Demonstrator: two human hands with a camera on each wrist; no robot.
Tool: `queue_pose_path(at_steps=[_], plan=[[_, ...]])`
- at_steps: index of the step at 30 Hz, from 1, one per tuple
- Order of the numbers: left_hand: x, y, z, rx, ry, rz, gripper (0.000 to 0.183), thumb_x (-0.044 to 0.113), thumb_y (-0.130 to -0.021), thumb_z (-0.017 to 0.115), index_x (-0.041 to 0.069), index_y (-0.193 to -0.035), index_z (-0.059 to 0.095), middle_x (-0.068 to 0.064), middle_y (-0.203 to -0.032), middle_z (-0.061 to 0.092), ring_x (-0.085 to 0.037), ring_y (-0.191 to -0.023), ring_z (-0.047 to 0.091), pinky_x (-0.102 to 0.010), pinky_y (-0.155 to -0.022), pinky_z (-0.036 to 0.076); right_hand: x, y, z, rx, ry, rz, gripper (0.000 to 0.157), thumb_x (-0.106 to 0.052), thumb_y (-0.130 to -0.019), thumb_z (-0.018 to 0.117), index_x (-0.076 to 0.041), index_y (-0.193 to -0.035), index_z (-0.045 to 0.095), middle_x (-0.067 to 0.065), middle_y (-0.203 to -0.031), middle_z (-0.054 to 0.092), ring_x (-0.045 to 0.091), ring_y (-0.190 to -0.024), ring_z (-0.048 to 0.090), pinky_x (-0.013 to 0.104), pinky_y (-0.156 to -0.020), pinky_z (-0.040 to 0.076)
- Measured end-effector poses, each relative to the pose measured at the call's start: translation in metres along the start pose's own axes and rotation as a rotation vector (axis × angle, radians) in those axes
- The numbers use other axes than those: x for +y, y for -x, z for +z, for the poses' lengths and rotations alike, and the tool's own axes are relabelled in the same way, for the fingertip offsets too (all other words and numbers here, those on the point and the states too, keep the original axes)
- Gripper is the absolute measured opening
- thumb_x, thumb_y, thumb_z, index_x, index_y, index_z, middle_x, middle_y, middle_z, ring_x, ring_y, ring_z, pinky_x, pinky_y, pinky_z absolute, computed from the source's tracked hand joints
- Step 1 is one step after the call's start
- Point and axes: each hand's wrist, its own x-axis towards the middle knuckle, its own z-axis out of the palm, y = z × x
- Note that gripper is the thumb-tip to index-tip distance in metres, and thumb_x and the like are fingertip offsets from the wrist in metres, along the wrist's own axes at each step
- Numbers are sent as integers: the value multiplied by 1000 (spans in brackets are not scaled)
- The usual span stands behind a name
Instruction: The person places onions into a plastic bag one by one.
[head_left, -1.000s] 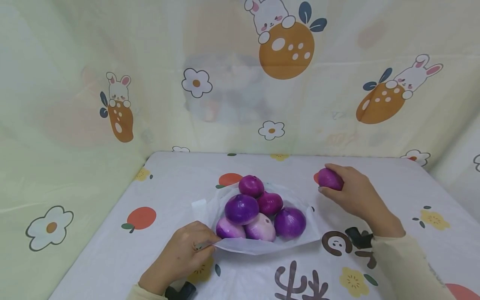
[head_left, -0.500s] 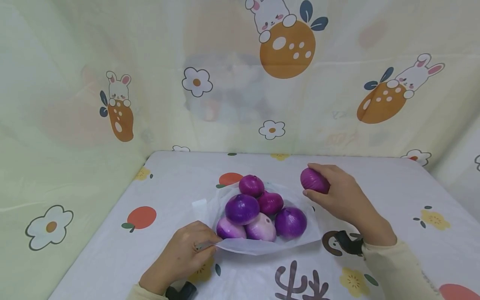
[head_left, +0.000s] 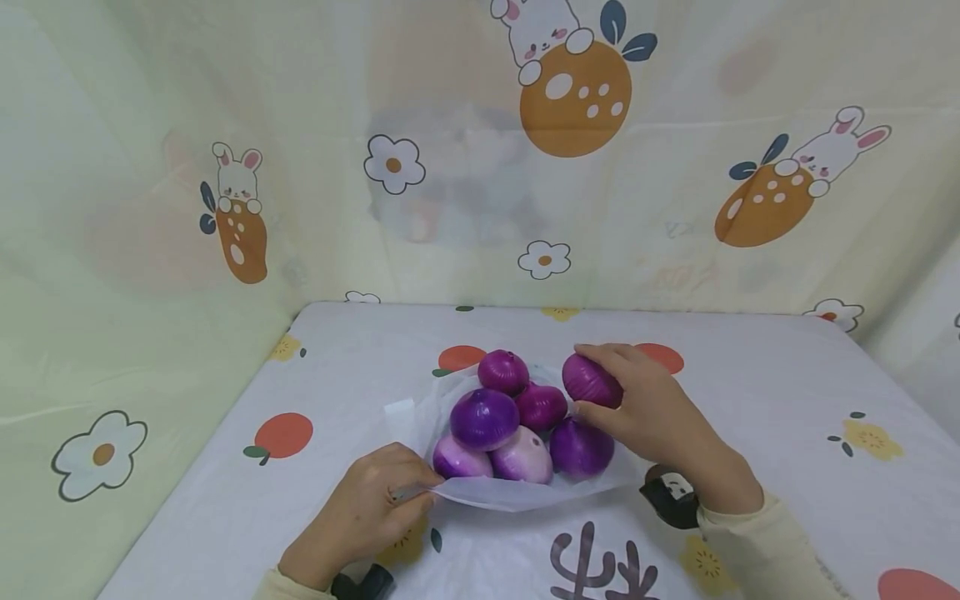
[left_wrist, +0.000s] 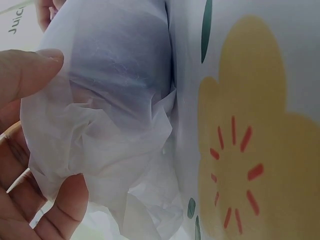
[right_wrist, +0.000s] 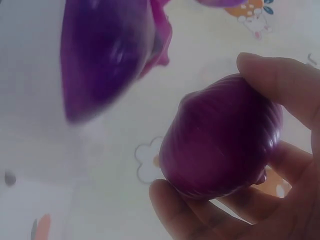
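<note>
A purple onion (head_left: 591, 382) is gripped between the thumb and fingers of my right hand (head_left: 651, 408), over the right side of a translucent white plastic bag (head_left: 517, 497). The right wrist view shows the same ridged onion (right_wrist: 220, 137) with fingers curled about it. Several onions lie piled on the open bag, among them a dark purple one (head_left: 483, 419) on top, a pale one (head_left: 522, 456) in front and another dark one (head_left: 581, 448) at the right. My left hand (head_left: 367, 500) pinches the bag's near left edge; in the left wrist view the thumb presses the crumpled film (left_wrist: 110, 130).
A white tablecloth (head_left: 360, 358) printed with fruit and flowers covers the table. Behind and at the left hangs a pale curtain (head_left: 300, 108) with rabbit prints. Black straps (head_left: 671, 500) sit at both wrists.
My right hand has carried its onion leftward, from beside the bag to over the bag's right side. The left hand and the piled onions have stayed in place.
</note>
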Motion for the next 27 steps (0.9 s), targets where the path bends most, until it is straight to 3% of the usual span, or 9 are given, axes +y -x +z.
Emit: queue_pose_path(at_steps=[14,19,27], plan=[[1,-1,0,-4,9,-8,22,1,-78,83,17,-94,81,11,-92,75,-8,-90,68,-27,-80,60,-18,4,30,-33,11,-85,64,-24,-83,87,-11,-141,63,11,-134,64,33,-114,67,52,-90,61],[1,0,0,8,3,18,22,1,-78,83,17,-93,81,11,-91,75,-8,-89,69,-25,-81,59,-21,4,35,-29,-10,-96,64,-24,-82,88,-12,-140,64,9,-134,64,31,-113,68,52,-91,61],[1,-1,0,20,-5,45,21,2,-78,83,17,-93,81,11,-91,75,-8,-88,68,-22,-81,57,-25,4,38,-48,-3,-94,74,-24,-81,89,-10,-147,57,13,-136,63,33,-115,68,53,-94,60]])
